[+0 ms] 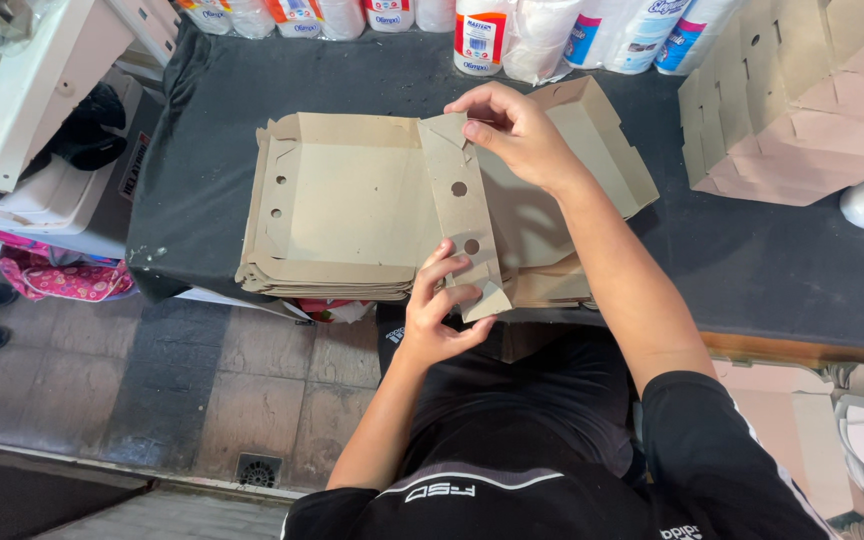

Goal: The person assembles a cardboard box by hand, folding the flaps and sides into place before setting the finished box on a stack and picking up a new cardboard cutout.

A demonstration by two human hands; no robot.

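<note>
While the person's black shirt [552, 470] fills the bottom of the frame, the left hand [442, 305] sits just above it at lower centre, its grip pinched narrow on the near end of a folded side flap [460, 200] of a brown cardboard box blank [352, 200]. That flap stands up across the middle of the frame and has round holes punched in it. At upper centre the right hand [517, 130] has its fingers curled tight around the far end of the same flap, where a small corner tab is bent over. The box blank lies on top of a stack of flat blanks [322, 275] at the near edge of a dark-covered counter [202, 150]. To the right of the stack, under the right forearm, another partly folded box [602, 140] lies open. Farther back, at the upper right of the frame, stands a pile of finished boxes [792, 100]. Along the top edge of the frame, wrapped paper rolls [552, 35] line the back of the counter. Grey floor tiles [152, 380] show at lower left.
</note>
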